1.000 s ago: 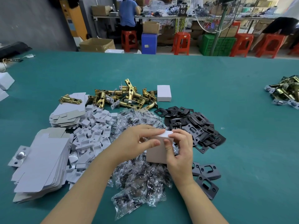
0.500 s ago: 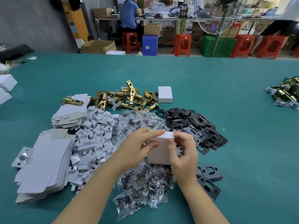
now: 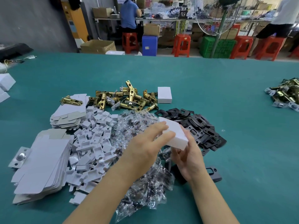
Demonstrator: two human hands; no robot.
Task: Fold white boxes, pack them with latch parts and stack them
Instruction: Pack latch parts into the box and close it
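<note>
Cradling a closed white box [image 3: 175, 135] above the middle of the bench [image 3: 226, 88], both hands share the hold: the right hand [image 3: 188, 156] cups it from below with fingers curled round its near end, while the left hand [image 3: 150, 139] lies across its top and left side with its fingers nearly straight. Under them spreads a heap of clear screw bags [image 3: 142, 180]; white folded inserts [image 3: 92, 143] lie to the left, black strike plates [image 3: 192, 125] to the right. Farther off sit brass latch bolts [image 3: 127, 99] and one finished white box [image 3: 164, 95], which this one would likely join. Two stacks of flat box blanks [image 3: 40, 167] at the near left, and all the loose parts, suggest most of the packing is still ahead.
</note>
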